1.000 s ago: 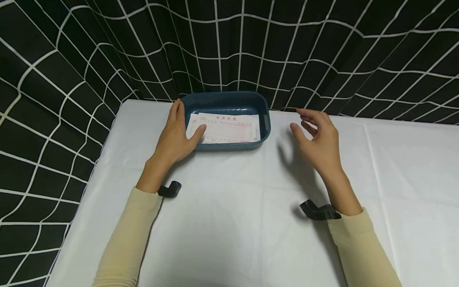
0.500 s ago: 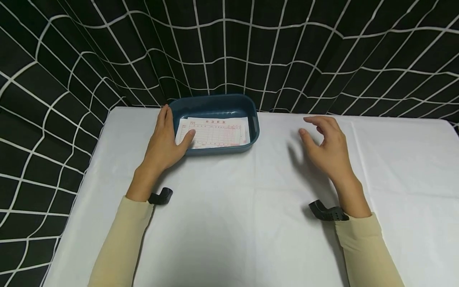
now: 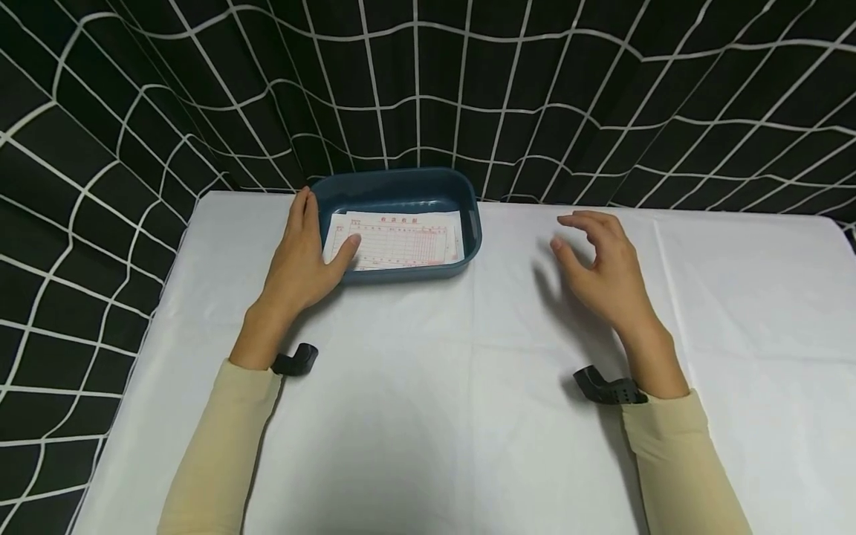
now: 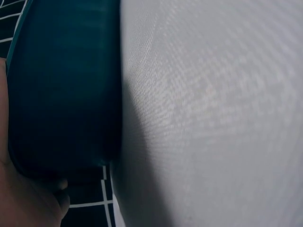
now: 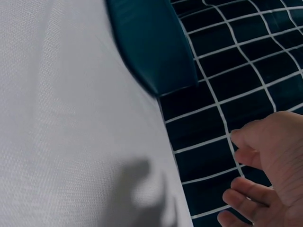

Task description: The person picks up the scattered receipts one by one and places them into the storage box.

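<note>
A dark blue plastic bin (image 3: 401,276) stands at the far edge of the white table. Flat inside it lies a small stack of receipt slips (image 3: 401,241), printed in red. My left hand (image 3: 301,260) holds the bin's left end, thumb over the front rim and fingers along the outer side. The left wrist view shows the bin's wall (image 4: 66,94) close up beside the thumb. To the right of the bin, my right hand (image 3: 605,275) hovers above the cloth, holding nothing, its fingers loosely bent. In the right wrist view that hand (image 5: 270,165) is apart from the bin.
White cloth covers the table (image 3: 414,416). A black curtain with a white grid (image 3: 428,82) rises directly behind the far edge and along the left side. Each wrist wears a black strap mount, the right wrist mount (image 3: 608,388) sitting close over the cloth.
My right hand has drawn away from the bin to the right, widening the gap. My left hand stays at the bin's left end. The head view has shifted slightly.
</note>
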The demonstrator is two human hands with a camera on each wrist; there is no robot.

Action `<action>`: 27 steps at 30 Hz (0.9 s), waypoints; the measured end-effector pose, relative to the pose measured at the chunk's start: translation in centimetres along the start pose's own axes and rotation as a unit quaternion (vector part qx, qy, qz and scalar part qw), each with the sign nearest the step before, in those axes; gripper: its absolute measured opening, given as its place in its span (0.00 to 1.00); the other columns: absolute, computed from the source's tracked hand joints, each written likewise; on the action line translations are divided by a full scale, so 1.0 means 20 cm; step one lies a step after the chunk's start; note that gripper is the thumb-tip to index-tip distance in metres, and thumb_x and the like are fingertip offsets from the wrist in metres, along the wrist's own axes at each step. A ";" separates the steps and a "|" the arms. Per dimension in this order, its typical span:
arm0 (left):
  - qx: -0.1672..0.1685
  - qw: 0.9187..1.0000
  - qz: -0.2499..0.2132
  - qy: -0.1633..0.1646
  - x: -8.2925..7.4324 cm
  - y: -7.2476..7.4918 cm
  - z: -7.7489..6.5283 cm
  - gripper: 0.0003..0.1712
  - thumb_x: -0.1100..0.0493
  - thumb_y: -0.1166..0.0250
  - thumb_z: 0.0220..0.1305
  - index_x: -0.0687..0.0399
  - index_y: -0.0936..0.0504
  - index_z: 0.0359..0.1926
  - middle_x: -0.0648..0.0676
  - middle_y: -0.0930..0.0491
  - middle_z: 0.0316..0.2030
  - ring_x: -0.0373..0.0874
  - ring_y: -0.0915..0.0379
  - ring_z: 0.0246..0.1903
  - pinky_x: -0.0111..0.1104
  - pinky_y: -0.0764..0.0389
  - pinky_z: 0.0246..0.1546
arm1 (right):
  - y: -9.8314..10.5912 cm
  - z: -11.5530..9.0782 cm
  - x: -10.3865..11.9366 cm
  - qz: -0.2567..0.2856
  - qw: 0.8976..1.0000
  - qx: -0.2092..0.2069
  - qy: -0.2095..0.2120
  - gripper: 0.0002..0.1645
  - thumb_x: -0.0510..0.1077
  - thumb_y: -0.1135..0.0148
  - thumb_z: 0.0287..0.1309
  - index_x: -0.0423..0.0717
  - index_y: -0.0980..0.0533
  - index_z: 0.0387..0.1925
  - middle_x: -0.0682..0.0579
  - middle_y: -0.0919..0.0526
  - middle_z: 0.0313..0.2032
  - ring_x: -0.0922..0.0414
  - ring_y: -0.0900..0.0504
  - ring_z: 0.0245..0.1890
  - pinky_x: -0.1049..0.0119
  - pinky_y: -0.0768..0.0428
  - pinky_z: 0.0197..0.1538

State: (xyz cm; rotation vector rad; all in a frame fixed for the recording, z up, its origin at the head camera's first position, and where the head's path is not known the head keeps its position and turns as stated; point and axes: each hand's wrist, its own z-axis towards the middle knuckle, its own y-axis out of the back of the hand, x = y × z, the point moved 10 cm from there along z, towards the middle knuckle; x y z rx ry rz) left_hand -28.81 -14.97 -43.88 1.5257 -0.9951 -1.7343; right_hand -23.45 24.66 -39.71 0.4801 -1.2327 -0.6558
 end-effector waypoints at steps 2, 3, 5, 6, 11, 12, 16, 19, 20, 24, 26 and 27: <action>0.000 1.000 -0.001 -0.001 0.00 0.00 0.00 0.58 0.35 0.41 0.73 0.67 0.57 0.84 0.62 0.60 0.86 0.60 0.55 0.85 0.55 0.42 0.82 | -0.01 0.00 0.00 -0.003 1.000 0.007 -0.003 0.22 0.40 0.33 0.69 0.37 0.19 0.61 0.33 0.23 0.64 0.36 0.25 0.67 0.37 0.29 0.69; 0.000 1.000 -0.001 -0.002 0.00 -0.01 0.01 0.58 0.35 0.41 0.73 0.66 0.56 0.84 0.62 0.60 0.86 0.60 0.55 0.85 0.55 0.42 0.82 | -0.01 -0.01 -0.01 -0.003 1.000 0.008 -0.004 0.22 0.40 0.33 0.69 0.37 0.19 0.61 0.33 0.23 0.64 0.36 0.25 0.67 0.36 0.29 0.69; 0.002 1.000 -0.001 -0.001 0.00 -0.01 0.01 0.58 0.35 0.41 0.73 0.66 0.56 0.84 0.62 0.60 0.86 0.60 0.55 0.85 0.55 0.42 0.82 | -0.02 -0.01 -0.02 -0.003 1.000 0.011 -0.003 0.22 0.40 0.34 0.69 0.37 0.19 0.61 0.32 0.23 0.64 0.35 0.26 0.68 0.35 0.31 0.70; 0.004 1.000 0.001 0.000 0.00 -0.02 0.00 0.58 0.35 0.41 0.73 0.66 0.56 0.84 0.62 0.60 0.86 0.60 0.55 0.85 0.55 0.42 0.82 | -0.02 -0.02 -0.03 -0.003 1.000 0.012 -0.002 0.22 0.40 0.34 0.69 0.36 0.19 0.61 0.32 0.23 0.64 0.34 0.26 0.68 0.35 0.31 0.70; 0.010 1.000 0.000 -0.003 0.01 -0.05 0.00 0.57 0.36 0.42 0.74 0.68 0.57 0.84 0.63 0.60 0.86 0.60 0.56 0.85 0.55 0.43 0.82 | -0.03 -0.04 -0.04 -0.009 1.000 0.012 0.004 0.22 0.39 0.33 0.68 0.36 0.19 0.60 0.33 0.24 0.65 0.34 0.26 0.69 0.35 0.32 0.72; 0.009 1.000 0.000 -0.004 0.01 -0.05 0.00 0.57 0.36 0.42 0.74 0.68 0.57 0.84 0.63 0.60 0.86 0.60 0.56 0.85 0.55 0.43 0.82 | -0.02 -0.04 -0.04 -0.010 1.000 0.011 0.004 0.22 0.39 0.33 0.68 0.36 0.19 0.60 0.33 0.24 0.66 0.34 0.26 0.70 0.35 0.32 0.72; -0.001 1.000 0.001 -0.006 0.01 -0.03 0.02 0.57 0.36 0.42 0.74 0.67 0.56 0.84 0.63 0.59 0.86 0.60 0.56 0.85 0.55 0.42 0.82 | -0.01 -0.03 -0.04 -0.011 1.000 0.009 0.008 0.22 0.40 0.32 0.68 0.37 0.19 0.61 0.34 0.24 0.66 0.35 0.27 0.70 0.36 0.33 0.73; -0.006 1.000 -0.003 -0.007 0.01 -0.03 0.02 0.56 0.36 0.42 0.74 0.67 0.55 0.84 0.63 0.59 0.86 0.60 0.56 0.85 0.56 0.44 0.82 | 0.00 -0.02 -0.04 -0.011 1.000 0.008 0.008 0.22 0.40 0.33 0.68 0.38 0.19 0.61 0.34 0.24 0.67 0.34 0.27 0.70 0.35 0.33 0.73; -0.008 1.000 -0.004 -0.007 0.01 -0.02 0.02 0.56 0.36 0.42 0.74 0.67 0.55 0.84 0.63 0.58 0.86 0.60 0.56 0.85 0.56 0.44 0.83 | -0.01 -0.02 -0.05 -0.011 1.000 0.009 0.007 0.22 0.40 0.33 0.68 0.37 0.19 0.62 0.34 0.24 0.67 0.34 0.27 0.70 0.35 0.33 0.73; -0.013 1.000 -0.009 -0.002 0.04 -0.01 -0.01 0.54 0.36 0.43 0.74 0.65 0.53 0.84 0.62 0.58 0.86 0.62 0.58 0.85 0.59 0.47 0.83 | -0.02 -0.04 -0.04 0.001 1.000 0.011 0.000 0.22 0.39 0.34 0.68 0.37 0.19 0.61 0.34 0.24 0.67 0.34 0.27 0.70 0.35 0.33 0.73; -0.014 1.000 -0.016 -0.001 0.05 0.01 -0.02 0.53 0.37 0.44 0.75 0.64 0.53 0.84 0.62 0.59 0.86 0.63 0.58 0.85 0.60 0.48 0.83 | -0.02 -0.05 -0.03 0.006 1.000 0.012 -0.001 0.22 0.39 0.33 0.68 0.37 0.19 0.61 0.35 0.23 0.67 0.36 0.26 0.70 0.36 0.32 0.73; -0.015 1.000 -0.020 -0.002 0.05 0.02 -0.03 0.52 0.37 0.46 0.76 0.63 0.52 0.84 0.62 0.59 0.86 0.63 0.59 0.85 0.61 0.49 0.83 | -0.02 -0.06 -0.02 0.007 1.000 0.011 0.000 0.22 0.39 0.33 0.68 0.37 0.18 0.61 0.36 0.23 0.67 0.36 0.26 0.70 0.37 0.31 0.72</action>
